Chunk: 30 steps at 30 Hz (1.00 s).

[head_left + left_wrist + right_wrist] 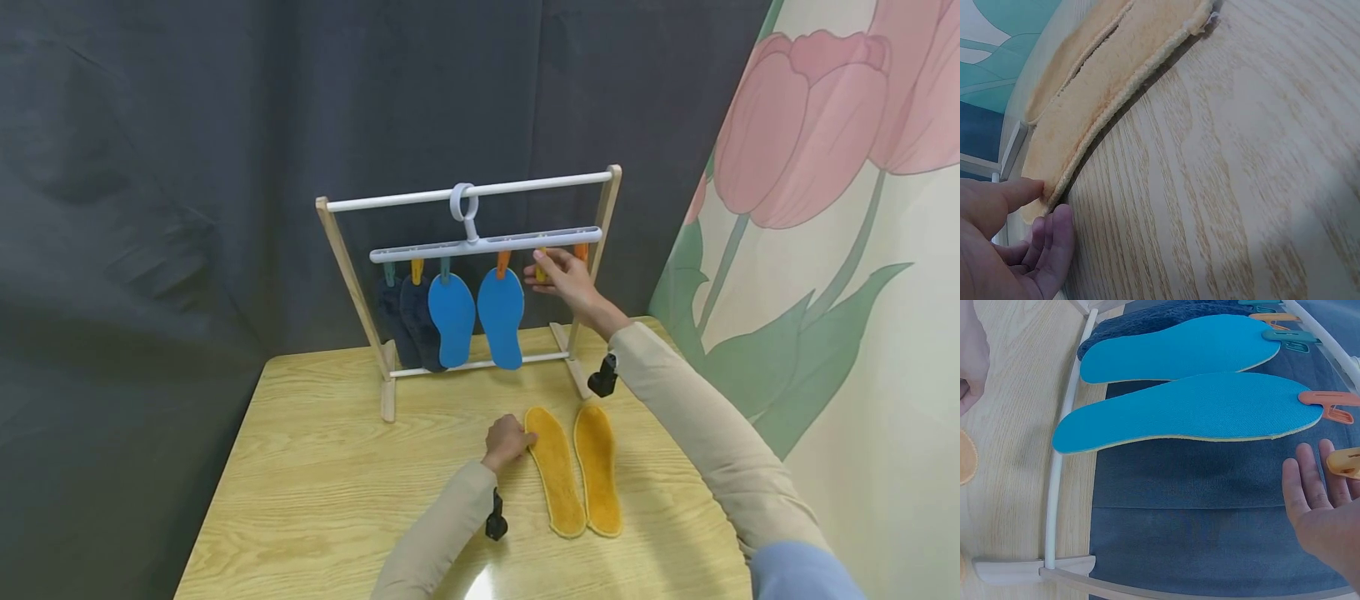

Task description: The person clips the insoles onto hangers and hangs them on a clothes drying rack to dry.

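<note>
My left hand pinches the upper end of a yellow fuzzy insole lying on the table, thumb on top and fingers at its edge. A second yellow insole lies right beside it. My right hand is raised to the hanger and holds a yellow clip between thumb and fingers; nothing hangs from that clip. Left of it, two blue insoles hang from an orange clip and a teal clip. Two dark fuzzy insoles hang further left.
A wooden rack with a white top rod carries the hanger by its ring. Another orange clip sits at the hanger's right end. Behind the table hangs a dark curtain; a painted wall stands right.
</note>
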Motion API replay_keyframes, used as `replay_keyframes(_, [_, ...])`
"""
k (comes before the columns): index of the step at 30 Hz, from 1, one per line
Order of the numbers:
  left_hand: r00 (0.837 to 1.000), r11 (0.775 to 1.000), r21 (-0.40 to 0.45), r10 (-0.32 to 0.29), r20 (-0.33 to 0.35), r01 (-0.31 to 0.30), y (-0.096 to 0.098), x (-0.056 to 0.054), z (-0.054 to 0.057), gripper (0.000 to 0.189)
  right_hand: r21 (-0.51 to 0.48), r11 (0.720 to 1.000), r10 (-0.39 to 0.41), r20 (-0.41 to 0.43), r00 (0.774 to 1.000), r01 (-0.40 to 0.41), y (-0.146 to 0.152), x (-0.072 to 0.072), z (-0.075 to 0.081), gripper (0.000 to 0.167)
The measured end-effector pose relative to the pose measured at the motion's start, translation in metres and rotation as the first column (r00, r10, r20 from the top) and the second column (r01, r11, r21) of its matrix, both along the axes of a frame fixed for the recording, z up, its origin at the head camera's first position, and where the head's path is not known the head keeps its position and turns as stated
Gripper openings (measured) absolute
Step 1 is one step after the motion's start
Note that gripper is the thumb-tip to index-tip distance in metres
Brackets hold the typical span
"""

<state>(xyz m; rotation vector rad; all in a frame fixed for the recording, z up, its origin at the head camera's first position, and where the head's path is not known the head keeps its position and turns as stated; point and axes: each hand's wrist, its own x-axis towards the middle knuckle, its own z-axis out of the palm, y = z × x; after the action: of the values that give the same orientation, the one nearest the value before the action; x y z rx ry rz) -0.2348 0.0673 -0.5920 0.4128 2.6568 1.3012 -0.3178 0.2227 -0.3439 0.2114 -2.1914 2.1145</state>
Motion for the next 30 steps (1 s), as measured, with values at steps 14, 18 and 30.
replay_keyframes(14, [0.997, 0.999, -0.009, 0.039, -0.065, -0.04, -0.002, 0.0, 0.002, 0.054, -0.02, 1.0, -0.014, -0.021, 1.0, 0.013, -0.004, 0.002, 0.001, 0.057])
replay_keyframes(18, [0.996, 0.999, -0.011, 0.045, -0.076, -0.046, -0.004, 0.0, 0.004, 0.055, -0.042, 0.999, -0.027, -0.042, 0.999, 0.026, -0.005, 0.002, 0.002, 0.052])
replay_keyframes(30, [0.995, 0.995, 0.005, 0.095, -0.022, -0.095, -0.009, -0.015, 0.012, 0.026, -0.127, 0.992, -0.013, -0.096, 0.995, 0.001, -0.003, -0.002, 0.001, 0.049])
